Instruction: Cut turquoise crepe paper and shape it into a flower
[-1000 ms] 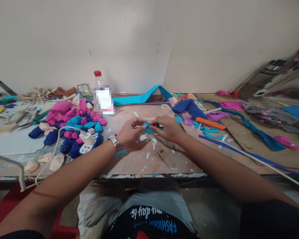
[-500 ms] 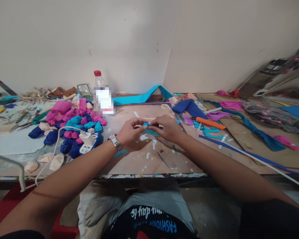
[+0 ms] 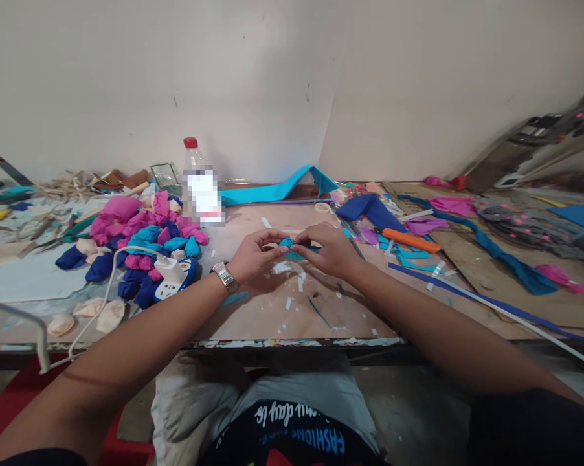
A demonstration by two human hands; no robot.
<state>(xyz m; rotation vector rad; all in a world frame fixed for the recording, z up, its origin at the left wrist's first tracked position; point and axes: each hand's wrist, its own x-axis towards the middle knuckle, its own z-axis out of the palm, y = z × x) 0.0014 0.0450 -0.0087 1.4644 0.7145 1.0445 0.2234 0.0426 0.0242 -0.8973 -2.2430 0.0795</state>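
Between my two hands, just above the table, is a small rolled piece of turquoise fabric or paper (image 3: 287, 243), its coiled end facing up. My left hand (image 3: 259, 256) pinches it from the left with thumb and fingertips. From the right, my right hand (image 3: 328, 251) grips it the same way, and a turquoise tail (image 3: 294, 256) of the same material shows below the fingers. White scraps (image 3: 282, 267) lie on the wooden tabletop (image 3: 267, 320) beneath. A long turquoise strip (image 3: 263, 193) rests folded along the wall behind my hands.
Left stands a heap of pink, blue and turquoise fabric bundles (image 3: 146, 236) beside a power strip (image 3: 168, 288) with a white cable. A bottle (image 3: 191, 155) stands at the back. Rightward lie an orange cutter (image 3: 410, 240), a blue strip (image 3: 467, 294) and cardboard (image 3: 486, 278).
The turquoise roll has turned slightly between my fingertips, and more of its coiled top now shows. My hands and arms stay nearly in place.
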